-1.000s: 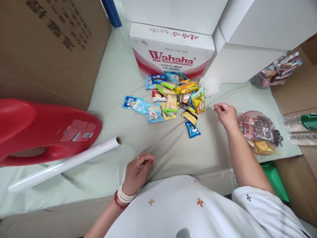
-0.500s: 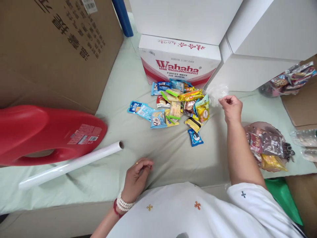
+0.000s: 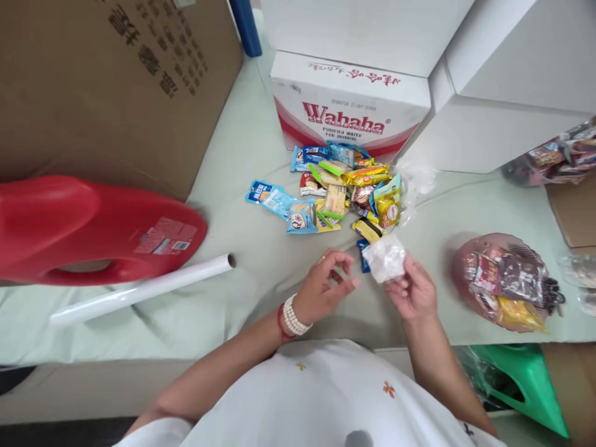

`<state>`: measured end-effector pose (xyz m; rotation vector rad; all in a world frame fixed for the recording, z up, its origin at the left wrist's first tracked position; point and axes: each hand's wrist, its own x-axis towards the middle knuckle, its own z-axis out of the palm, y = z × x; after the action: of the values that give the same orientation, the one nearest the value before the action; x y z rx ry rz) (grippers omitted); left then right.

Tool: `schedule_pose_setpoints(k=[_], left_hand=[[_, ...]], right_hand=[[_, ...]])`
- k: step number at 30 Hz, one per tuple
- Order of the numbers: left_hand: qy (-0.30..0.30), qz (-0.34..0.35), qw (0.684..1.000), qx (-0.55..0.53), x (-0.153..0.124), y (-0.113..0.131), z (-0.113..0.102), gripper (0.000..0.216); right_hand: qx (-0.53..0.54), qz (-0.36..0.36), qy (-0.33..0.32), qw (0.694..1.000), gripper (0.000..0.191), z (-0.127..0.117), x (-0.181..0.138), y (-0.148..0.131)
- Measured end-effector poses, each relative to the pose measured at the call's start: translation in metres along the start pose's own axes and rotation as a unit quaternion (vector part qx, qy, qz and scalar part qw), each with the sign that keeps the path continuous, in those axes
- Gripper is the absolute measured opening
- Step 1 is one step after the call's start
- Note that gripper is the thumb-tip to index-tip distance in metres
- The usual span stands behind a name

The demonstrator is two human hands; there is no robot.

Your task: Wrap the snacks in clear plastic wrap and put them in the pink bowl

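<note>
A small folded piece of clear plastic, seemingly a bag (image 3: 384, 257), is pinched in my right hand (image 3: 414, 290) above the table's front half. My left hand (image 3: 326, 284), wearing a ring and a beaded bracelet, hovers just left of it. Its fingers are curved and apart, with nothing between them. Behind both hands lies a loose pile of packaged snacks (image 3: 335, 200) in blue, yellow and green wrappers. A blue snack packet (image 3: 363, 256) is partly hidden by the plastic. More crumpled clear plastic (image 3: 416, 183) rests at the pile's right side.
Behind the pile stands a Wahaha water box (image 3: 351, 118). A red plastic container (image 3: 102, 230) and a white roll (image 3: 144, 290) lie on the left, near a large cardboard box (image 3: 107, 112). To the right is a pink bowl (image 3: 460, 273) of packaged snacks. A green plastic item (image 3: 535, 385) sits below the table edge.
My right hand has come back from the crumpled plastic toward my body, now holding a folded clear piece. My left hand has moved right and forward, close to it.
</note>
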<state>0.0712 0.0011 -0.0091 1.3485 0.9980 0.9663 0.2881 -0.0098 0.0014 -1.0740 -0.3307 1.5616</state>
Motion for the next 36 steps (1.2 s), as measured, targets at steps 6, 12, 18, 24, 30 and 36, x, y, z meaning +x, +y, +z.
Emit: schedule_pose_setpoints(k=[6,12,18,24,30,36], left_hand=[[-0.007,0.016,0.996,0.084,-0.003,-0.017,0.001,0.017],[0.044,-0.090,0.994,0.038,-0.018,-0.024,-0.015,0.025],[0.107,-0.180,0.972,-0.109,-0.033,-0.037,-0.039,0.037],[0.098,-0.188,0.968,-0.133,-0.038,-0.030,-0.045,0.047],[0.110,-0.180,0.966,-0.148,-0.016,-0.026,-0.030,0.044],[0.200,-0.203,0.927,-0.243,-0.017,-0.035,-0.035,0.042]], right_hand=[[0.006,0.153,-0.053,0.987,0.037,0.019,-0.008,0.046],[-0.221,0.029,-0.109,0.969,0.038,0.033,0.001,0.059],[-0.226,0.031,-0.050,0.972,0.034,0.026,0.003,0.050],[-0.334,-0.030,-0.091,0.938,0.024,0.019,-0.005,0.045],[-0.440,-0.101,-0.173,0.875,0.011,0.030,-0.015,0.054],[-0.320,-0.028,-0.070,0.945,0.027,0.014,-0.010,0.059]])
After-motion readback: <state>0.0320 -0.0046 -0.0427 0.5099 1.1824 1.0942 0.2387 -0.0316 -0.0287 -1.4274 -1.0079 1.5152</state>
